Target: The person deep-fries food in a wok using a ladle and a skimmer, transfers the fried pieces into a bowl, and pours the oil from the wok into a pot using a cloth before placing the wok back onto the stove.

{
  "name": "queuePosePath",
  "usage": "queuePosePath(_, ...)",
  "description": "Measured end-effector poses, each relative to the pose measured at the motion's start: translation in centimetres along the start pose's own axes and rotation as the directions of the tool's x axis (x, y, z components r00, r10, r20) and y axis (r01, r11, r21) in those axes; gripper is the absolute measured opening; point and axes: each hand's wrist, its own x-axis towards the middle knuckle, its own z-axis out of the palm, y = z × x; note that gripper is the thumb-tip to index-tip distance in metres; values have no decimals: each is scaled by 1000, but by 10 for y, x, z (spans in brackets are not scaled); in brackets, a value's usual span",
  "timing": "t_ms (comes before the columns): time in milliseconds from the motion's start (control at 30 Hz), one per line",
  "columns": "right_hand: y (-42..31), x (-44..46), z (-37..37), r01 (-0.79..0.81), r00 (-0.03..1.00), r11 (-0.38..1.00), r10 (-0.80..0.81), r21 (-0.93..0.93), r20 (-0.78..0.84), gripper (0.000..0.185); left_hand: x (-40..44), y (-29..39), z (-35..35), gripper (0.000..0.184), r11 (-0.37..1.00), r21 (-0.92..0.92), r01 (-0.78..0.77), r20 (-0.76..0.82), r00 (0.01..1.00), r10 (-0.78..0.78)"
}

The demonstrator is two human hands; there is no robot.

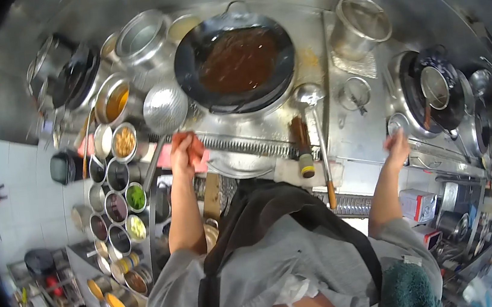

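My left hand (183,154) is curled closed above a pink cloth (164,158) at the front of the stove; what is inside the fingers, if anything, is hidden. Beside it lies a large perforated skimmer (165,107), its handle slanting down to the left. Out to the right, my right hand (398,147) has its fingers bent in, just short of a small metal cup (398,123); its grip cannot be made out. A black wok (186,68) between and beyond the hands contains dark brown sauce (240,61).
A ladle (309,93) and a dark bottle with a yellow cap (303,153) lie right of the wok. A tall strainer pot (349,35), small sieve (354,93) and second wok (414,83) stand farther right. Left are pots (139,39) and several ingredient tins (124,142).
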Motion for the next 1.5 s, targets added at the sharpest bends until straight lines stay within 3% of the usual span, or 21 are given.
queuePosePath(67, 43, -58, -21, -42, 983, 940, 100, -339, 156, 39, 4, 16, 9, 19, 989, 106, 101, 44, 993, -106)
queuePosePath(100, 75, -83, -32, -158, 936, 888, 274, -431, 221, 36, 10, 17, 23, 19, 986, 95, 134, -101, 987, -124)
queuePosePath(133, 77, -115, -35, -175, 869, 802, 398, -570, 293, 35, 17, 18, 33, 19, 983, 82, 167, -238, 961, -143)
queuePosePath(167, 160, -125, -57, 17, 847, 666, 386, -746, 365, 39, 33, 12, 26, 27, 976, 125, 178, -170, 973, -156)
queuePosePath(200, 133, -154, -47, 99, 796, 626, 416, -774, 439, 44, 37, 17, 33, 27, 977, 127, 173, -170, 974, -151)
queuePosePath(233, 96, -180, -33, 176, 778, 631, 381, -756, 499, 43, 39, 21, 48, 30, 965, 156, 213, -120, 973, -195)
queuePosePath(333, 96, -196, -14, 298, 773, 542, 345, -785, 532, 42, 70, 14, 67, 34, 899, 256, 355, 7, 929, -369)
queuePosePath(467, 112, -192, -12, 344, 777, 582, 264, -737, 572, 37, 82, -3, 88, 25, 907, 250, 338, 116, 920, -374)
queuePosePath(567, 78, -194, -9, 292, 880, 654, 101, -697, 464, 32, 82, -2, 89, 32, 916, 11, 402, 125, 908, -400)
queuePosePath(667, 40, -193, -6, 218, 888, 732, 126, -646, 443, 29, 85, -9, 88, 36, 925, -63, 376, 131, 921, -366)
queuePosePath(733, 39, -198, -6, 243, 892, 780, 54, -577, 450, 23, 90, -19, 85, 39, 944, -86, 318, 127, 943, -307)
queuePosePath(833, 4, -213, 20, -187, 870, 952, 275, -242, 410, 14, 86, -21, 87, 39, 950, -125, 287, 133, 953, -270)
queuePosePath(933, -54, -211, 68, -139, 870, 972, 211, -187, 446, 16, 83, -13, 86, 35, 947, -95, 306, 181, 941, -286)
queuePosePath(967, -66, -198, 83, -60, 865, 975, 159, -216, 477, 18, 76, -10, 91, 29, 957, -108, 269, 139, 957, -253)
queuePosePath(1000, -68, -175, 101, 121, 868, 956, 30, -269, 496, 27, 74, -4, 90, 29, 956, -115, 270, 153, 956, -252)
queuePosePath(1033, -78, -153, 121, 285, 874, 863, -56, -417, 482, 38, 73, -2, 89, 23, 951, -111, 288, 142, 952, -271)
queuePosePath(1100, -82, -97, 161, 703, 706, 553, -459, -448, 540, 44, 66, 8, 85, 19, 945, -105, 309, 118, 948, -296)
queuePosePath(1167, -167, -116, 209, 562, 793, 628, -223, -538, 567, 37, 62, 18, 83, 19, 937, -119, 329, 103, 943, -318)
queuePosePath(1267, -183, -99, 260, 663, 733, 517, -300, -542, 610, 38, 67, 18, 79, 21, 926, -126, 355, 104, 933, -344)
queuePosePath(1333, -191, -91, 284, 744, 656, 418, -309, -521, 689, 41, 65, 17, 80, 22, 952, -91, 293, 96, 954, -284)
queuePosePath(1500, -194, -74, 305, 770, 613, 381, -224, -511, 757, 47, 66, 13, 72, 32, 946, -119, 303, 117, 950, -290)
